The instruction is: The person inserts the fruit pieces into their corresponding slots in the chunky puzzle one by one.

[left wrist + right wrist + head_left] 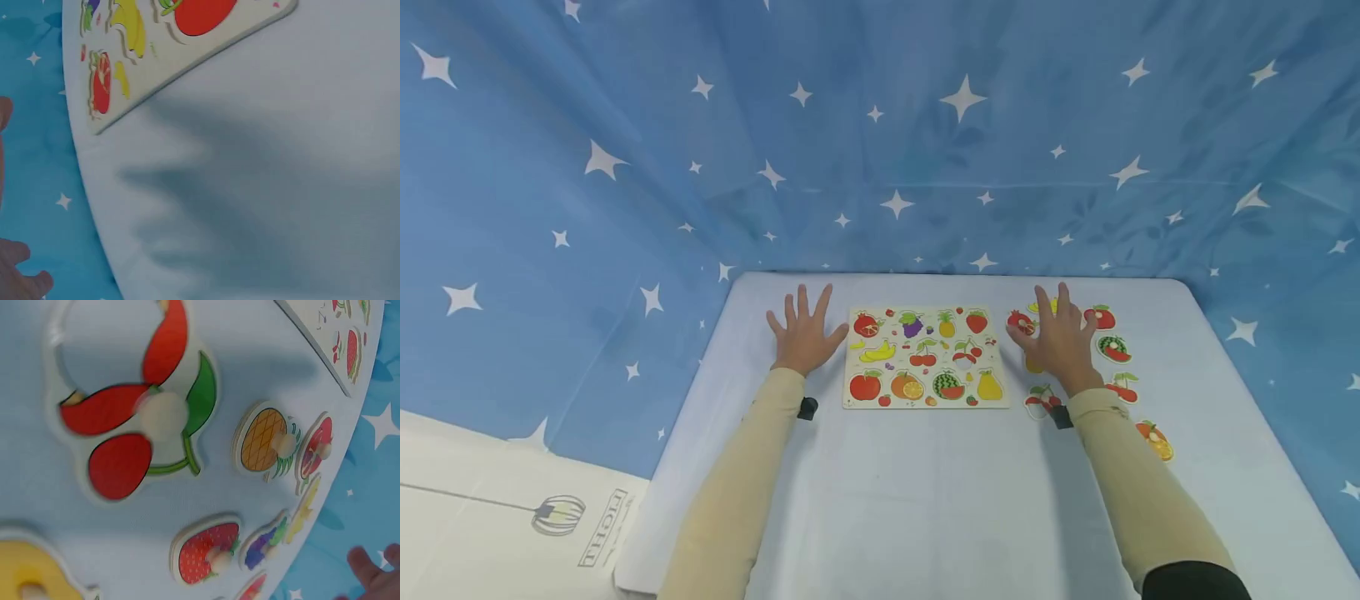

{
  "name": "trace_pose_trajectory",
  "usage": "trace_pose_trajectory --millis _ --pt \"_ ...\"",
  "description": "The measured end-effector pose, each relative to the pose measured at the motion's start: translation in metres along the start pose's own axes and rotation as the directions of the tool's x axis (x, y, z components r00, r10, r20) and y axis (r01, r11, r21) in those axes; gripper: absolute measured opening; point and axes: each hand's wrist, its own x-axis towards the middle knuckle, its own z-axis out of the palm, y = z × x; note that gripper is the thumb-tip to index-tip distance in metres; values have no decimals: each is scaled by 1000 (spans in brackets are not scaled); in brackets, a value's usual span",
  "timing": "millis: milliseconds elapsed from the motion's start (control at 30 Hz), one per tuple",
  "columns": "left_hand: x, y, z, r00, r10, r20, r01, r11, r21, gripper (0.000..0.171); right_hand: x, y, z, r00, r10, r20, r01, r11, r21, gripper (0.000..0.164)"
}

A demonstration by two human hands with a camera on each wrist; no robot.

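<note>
My left hand (803,335) is held with fingers spread beside the left end of a wooden fruit puzzle board (891,398). Its shadow falls on the table in the left wrist view. Over at the right, my right hand (1062,346), fingers spread too, is above loose fruit pieces and hides some of them. Neither hand holds anything. Below the right hand, the right wrist view shows a red cherry-like piece (119,462), a pineapple piece (257,440), a strawberry piece (203,553), a grape piece (259,550) and a pomegranate piece (314,453), with round knobs.
To the right of the right hand lie an apple piece (1101,317), a watermelon piece (1113,349), a cherry piece (1122,387) and an orange piece (1155,440). The white table (917,500) meets a blue star-patterned cloth (865,150) at its back edge.
</note>
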Motion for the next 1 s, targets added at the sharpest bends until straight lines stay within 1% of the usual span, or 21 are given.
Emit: trace_pose_trajectory --millis 133,267,367,433,533,600,700,733,833,933,1000 --pt "0 -12 1 995 -53 88 56 998 -32 84 15 -3 5 1000 4 22 -6 997 71 80" --pt "-2 -27 12 981 -94 172 98 995 -16 84 27 -3 8 994 35 101 -50 988 144 72" --pt "-3 -35 25 971 -91 220 95 995 -10 83 33 -1 9 988 49 149 -76 980 181 65" --pt "-4 -38 33 965 -79 249 90 995 -33 82 36 1 9 984 46 172 -80 977 198 61" --pt "-7 -41 43 954 -64 293 86 994 -62 80 38 4 10 979 37 201 -80 975 209 56" --pt "-10 -41 47 946 -65 319 95 992 -80 78 40 4 11 974 25 224 -72 977 201 55" --pt "-14 -39 51 941 -69 331 98 993 -71 74 40 5 16 967 4 256 -55 980 193 54" --pt "-15 -39 52 943 -68 327 95 993 -67 73 40 5 18 964 -2 265 -51 980 191 53" --pt "-13 -41 62 948 -72 311 85 996 -27 71 41 7 26 957 1 289 -60 979 193 51" --pt "-9 -41 73 953 -75 293 78 997 4 70 43 9 32 959 12 282 -71 977 200 47" --pt "-8 -41 80 956 -76 283 71 997 26 70 43 11 36 970 5 244 -58 976 211 43"
